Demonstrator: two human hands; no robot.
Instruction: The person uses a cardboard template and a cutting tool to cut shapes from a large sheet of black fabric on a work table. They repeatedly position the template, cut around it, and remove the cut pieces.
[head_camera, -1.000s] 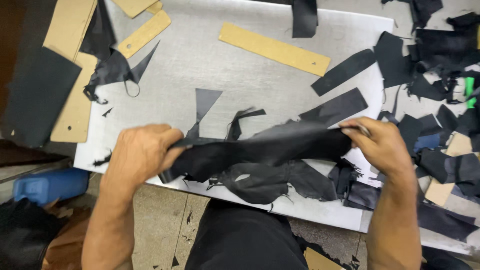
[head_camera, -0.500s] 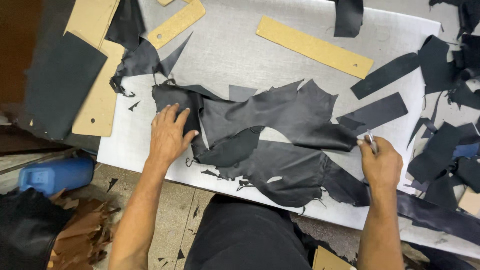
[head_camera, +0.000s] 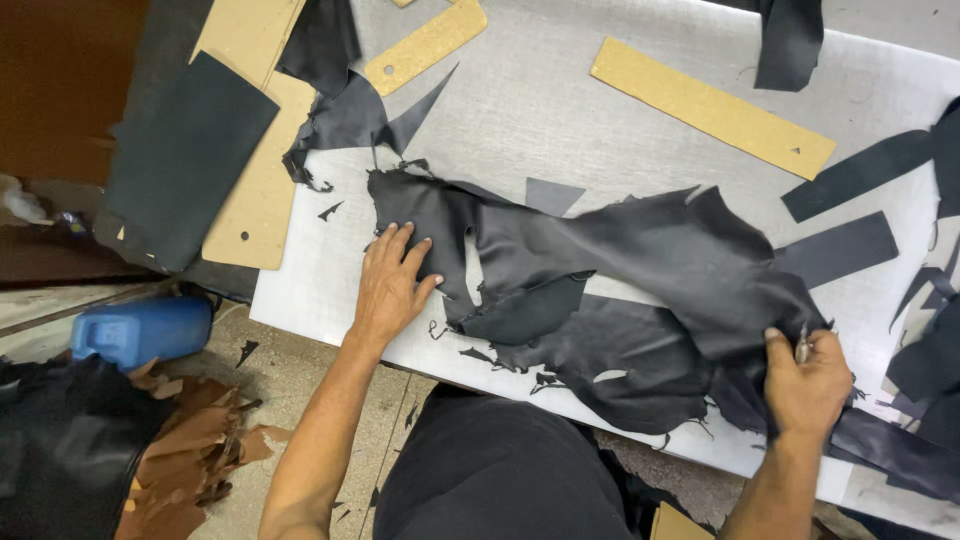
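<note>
A large ragged piece of black leather (head_camera: 640, 270) lies spread across the grey work table (head_camera: 540, 110). My left hand (head_camera: 392, 282) rests flat on its left end, fingers apart, pressing it down. My right hand (head_camera: 805, 380) grips the leather's right lower edge near the table's front, with a small metal tool sticking up between the fingers. Cut holes and jagged edges show in the leather's lower half.
Tan cardboard templates (head_camera: 712, 105) (head_camera: 425, 45) lie at the back of the table, a larger one (head_camera: 262, 180) under a dark sheet (head_camera: 185, 155) at left. Black strips (head_camera: 838, 248) and scraps crowd the right side. A blue container (head_camera: 140, 330) and brown offcuts (head_camera: 195, 450) sit on the floor.
The leather, bunched between both hands a second ago, is now spread out flat. My left hand moved from gripping it to pressing on it; my right hand shifted right and toward me.
</note>
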